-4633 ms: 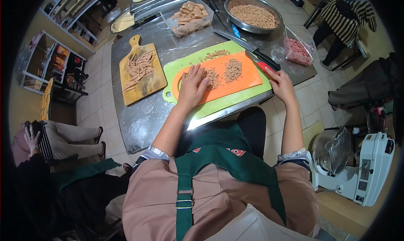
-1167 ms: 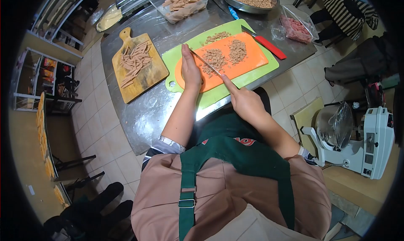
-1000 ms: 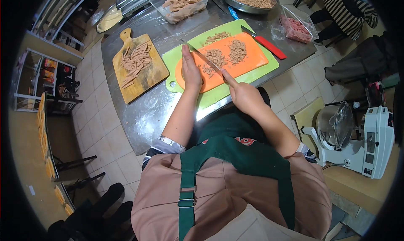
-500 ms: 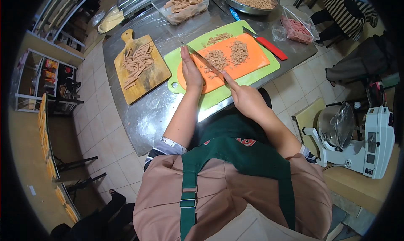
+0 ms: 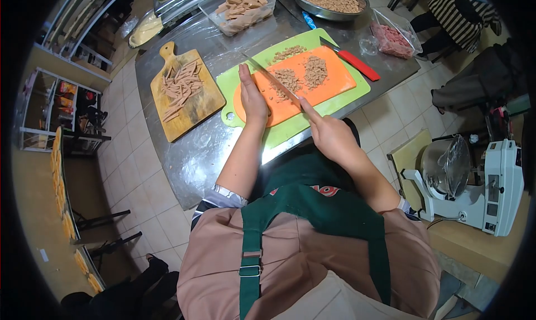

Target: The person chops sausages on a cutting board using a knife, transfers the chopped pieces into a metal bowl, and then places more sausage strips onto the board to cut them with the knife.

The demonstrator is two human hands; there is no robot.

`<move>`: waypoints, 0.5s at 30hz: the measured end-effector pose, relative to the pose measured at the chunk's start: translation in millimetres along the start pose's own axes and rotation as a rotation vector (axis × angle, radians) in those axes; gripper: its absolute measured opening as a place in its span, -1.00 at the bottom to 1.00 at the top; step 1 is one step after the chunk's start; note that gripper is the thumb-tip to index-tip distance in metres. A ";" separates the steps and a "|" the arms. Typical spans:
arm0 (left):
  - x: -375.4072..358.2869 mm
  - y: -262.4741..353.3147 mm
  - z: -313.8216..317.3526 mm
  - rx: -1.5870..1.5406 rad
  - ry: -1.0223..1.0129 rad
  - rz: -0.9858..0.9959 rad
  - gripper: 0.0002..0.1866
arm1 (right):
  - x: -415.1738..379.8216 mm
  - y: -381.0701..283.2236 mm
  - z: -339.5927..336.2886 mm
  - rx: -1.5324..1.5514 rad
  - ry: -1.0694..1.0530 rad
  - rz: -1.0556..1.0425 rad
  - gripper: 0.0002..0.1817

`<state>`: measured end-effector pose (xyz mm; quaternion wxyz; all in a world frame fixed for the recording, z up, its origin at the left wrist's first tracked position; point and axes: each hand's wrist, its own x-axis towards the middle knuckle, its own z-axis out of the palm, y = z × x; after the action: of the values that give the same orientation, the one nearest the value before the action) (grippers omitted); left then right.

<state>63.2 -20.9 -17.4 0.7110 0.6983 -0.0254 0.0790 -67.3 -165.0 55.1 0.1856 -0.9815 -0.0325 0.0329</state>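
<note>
My right hand (image 5: 332,137) is closed around the handle of a kitchen knife (image 5: 273,79), its long blade slanting up and left across the orange cutting board (image 5: 332,95). At the board's left end my left hand (image 5: 254,101) stands on edge, fingers stretched out, close to the blade. Small diced pieces, perhaps sausage, form one pile (image 5: 286,81) by the blade and another pile (image 5: 316,71) farther right. More dice (image 5: 288,53) lie on the green cutting mat (image 5: 228,84) underneath. Left of it, brown strips (image 5: 183,84) rest on a wooden paddle board (image 5: 207,109).
A red-handled knife (image 5: 360,66) lies at the mat's right edge. Behind are a plastic tub (image 5: 237,27) of larger pieces, a metal bowl (image 5: 329,13) of diced bits and a bag (image 5: 393,39) of pink meat. A stand mixer (image 5: 491,191) stands right; another person (image 5: 458,21) is at upper right.
The knife and my right hand have shifted slightly rightward, and the blade sits a little farther from my left fingers. My left hand stays nearly in place.
</note>
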 end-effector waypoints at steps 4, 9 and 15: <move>0.7 -4.1 -0.1 0.079 -0.032 0.016 -0.25 | 1.4 1.4 6.8 -0.054 -0.056 0.036 -0.37; 0.6 -4.2 2.5 0.138 -0.070 0.037 -0.26 | 21.6 13.0 12.7 0.071 -0.044 0.029 -0.41; 1.3 -8.8 3.4 0.136 -0.078 0.008 -0.26 | 14.1 14.3 -0.7 0.001 -0.032 0.044 -0.41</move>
<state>66.1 -24.4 -25.9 0.6600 0.7475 -0.0503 0.0562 -52.4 -177.4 49.7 0.1845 -0.9813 -0.0139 0.0528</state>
